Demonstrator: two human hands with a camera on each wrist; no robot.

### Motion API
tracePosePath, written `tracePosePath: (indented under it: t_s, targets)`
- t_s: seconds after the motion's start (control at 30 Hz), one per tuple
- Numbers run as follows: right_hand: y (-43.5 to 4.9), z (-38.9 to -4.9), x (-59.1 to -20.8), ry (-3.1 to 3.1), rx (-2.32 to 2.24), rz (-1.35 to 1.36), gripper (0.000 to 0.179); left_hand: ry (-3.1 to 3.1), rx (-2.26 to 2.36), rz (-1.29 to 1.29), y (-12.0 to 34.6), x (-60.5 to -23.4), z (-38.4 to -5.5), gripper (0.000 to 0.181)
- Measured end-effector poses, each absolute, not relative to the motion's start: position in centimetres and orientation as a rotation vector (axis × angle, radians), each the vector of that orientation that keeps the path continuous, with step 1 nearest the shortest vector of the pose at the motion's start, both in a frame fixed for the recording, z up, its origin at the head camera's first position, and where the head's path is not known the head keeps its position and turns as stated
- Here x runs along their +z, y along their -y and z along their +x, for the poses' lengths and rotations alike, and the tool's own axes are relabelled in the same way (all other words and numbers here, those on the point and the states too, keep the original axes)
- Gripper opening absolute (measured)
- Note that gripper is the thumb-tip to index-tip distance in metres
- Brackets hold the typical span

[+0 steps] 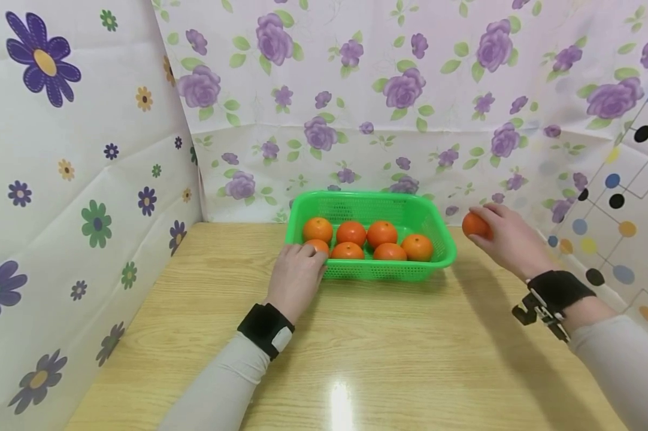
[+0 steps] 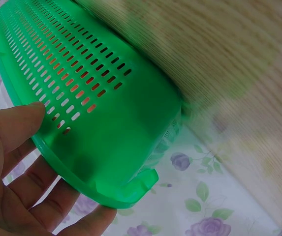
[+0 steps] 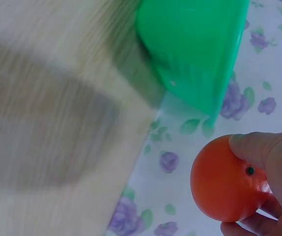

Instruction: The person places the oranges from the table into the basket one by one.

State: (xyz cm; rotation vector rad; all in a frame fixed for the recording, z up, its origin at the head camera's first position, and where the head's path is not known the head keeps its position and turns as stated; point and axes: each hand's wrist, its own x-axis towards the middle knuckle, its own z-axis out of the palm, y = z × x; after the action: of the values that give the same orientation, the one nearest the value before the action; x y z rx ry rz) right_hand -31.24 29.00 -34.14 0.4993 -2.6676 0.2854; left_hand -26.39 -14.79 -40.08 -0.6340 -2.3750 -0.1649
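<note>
A green plastic basket (image 1: 442,261) with perforated walls holds several oranges, one of them an orange (image 1: 417,247) at its right end. My left hand (image 1: 298,269) grips the front rim near the left corner, its fingers over the edge beside an orange (image 1: 318,245). In the left wrist view the thumb lies against the outer wall (image 2: 116,118) and the other fingertips pass behind the rim. To the right of the basket, my right hand (image 1: 509,239) holds an orange (image 3: 222,182) between thumb and fingers, raised above the table, its small green stem spot showing.
The basket stands on a wood-grain table (image 1: 388,353), near its back edge. Behind rises a cloth (image 1: 356,108) printed with purple roses. A flower-patterned sheet (image 1: 87,179) borders the left side and a dotted sheet (image 1: 626,239) the right.
</note>
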Motion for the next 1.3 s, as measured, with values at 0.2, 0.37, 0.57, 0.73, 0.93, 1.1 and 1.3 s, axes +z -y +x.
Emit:
tracePosePath:
  t_s: [0.2,0.37,0.57,0.73,0.93,1.1,1.3]
  targets:
    - [-26.4,-32.0,-33.1,2.637,0.283,0.531,0.057,2.380,-0.157,-0.629,14.8,-40.1,-26.4,0.014]
    - [-24.1,-32.7,-32.7,2.624,0.285,0.582,0.056,2.382,-0.165,-0.632,14.7,-40.0,-26.3,0.013]
    - [-22.2,-33.6,-32.8,2.628,0.318,0.606,0.057,2.380,-0.162,-0.635,14.7,-40.1,-26.4,0.012]
    - [-20.9,-34.2,-33.0,2.628,0.337,0.627,0.058,2.370,-0.154,-0.630,14.8,-40.3,-26.6,0.012]
    - [-20.0,-35.1,-33.5,2.689,0.349,0.608,0.057,2.366,-0.149,-0.629,14.9,-40.3,-26.6,0.013]
    - [-19.6,-35.9,-33.9,2.735,0.343,0.596,0.058,2.368,-0.146,-0.625,15.0,-40.3,-26.5,0.012]
    - [-18.8,-36.5,-34.4,2.766,0.296,0.599,0.059,2.375,-0.153,-0.629,15.1,-40.1,-26.4,0.012]
